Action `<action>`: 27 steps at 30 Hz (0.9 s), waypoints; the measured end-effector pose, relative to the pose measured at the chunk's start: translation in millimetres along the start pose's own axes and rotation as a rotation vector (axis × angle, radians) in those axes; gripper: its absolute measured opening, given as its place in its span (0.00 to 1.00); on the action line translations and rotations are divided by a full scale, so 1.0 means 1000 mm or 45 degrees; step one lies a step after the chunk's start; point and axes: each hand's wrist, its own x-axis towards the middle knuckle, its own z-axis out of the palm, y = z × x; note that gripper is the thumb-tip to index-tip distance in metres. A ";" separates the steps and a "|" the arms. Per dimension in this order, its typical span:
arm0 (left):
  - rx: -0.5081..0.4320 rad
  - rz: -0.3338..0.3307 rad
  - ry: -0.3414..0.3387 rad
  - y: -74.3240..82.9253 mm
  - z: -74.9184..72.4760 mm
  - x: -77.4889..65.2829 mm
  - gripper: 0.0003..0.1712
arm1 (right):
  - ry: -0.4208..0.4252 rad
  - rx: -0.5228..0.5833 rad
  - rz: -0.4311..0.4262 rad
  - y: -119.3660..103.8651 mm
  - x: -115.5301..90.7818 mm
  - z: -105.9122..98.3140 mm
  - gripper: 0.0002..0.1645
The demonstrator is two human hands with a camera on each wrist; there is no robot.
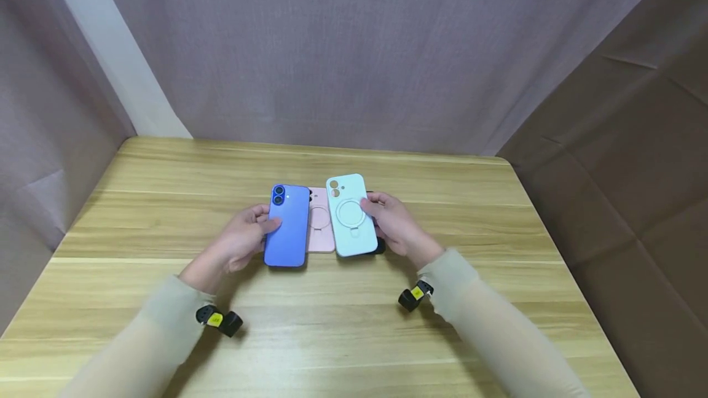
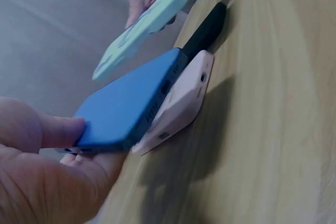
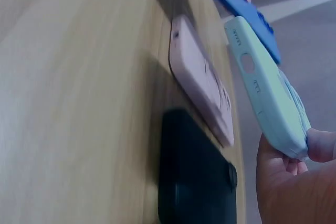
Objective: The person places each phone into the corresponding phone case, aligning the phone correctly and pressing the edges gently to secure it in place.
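Observation:
My left hand [image 1: 242, 239] pinches a blue smartphone [image 1: 287, 232] by its left edge, camera side up, with the thumb on its back. The right hand [image 1: 397, 224] grips a mint-green phone case [image 1: 361, 239] by its right edge, thumb near the raised ring on its back. Both are held above the table, as the wrist views show. Below and between them lies a pink phone case [image 2: 181, 90] with a ring on its back, partly hidden from the head view. Beside it on the table is a black phone-shaped thing [image 3: 197, 177], mostly covered by the mint case from above.
The wooden table [image 1: 332, 330] has its far edge against a grey-mauve curtain [image 1: 343, 54]. A brown cloth [image 1: 636, 171] hangs along the right side. Each wrist carries a small black camera on a strap.

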 end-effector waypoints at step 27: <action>-0.251 0.098 -0.048 -0.003 0.016 0.001 0.21 | 0.001 0.126 -0.004 -0.002 -0.005 0.026 0.21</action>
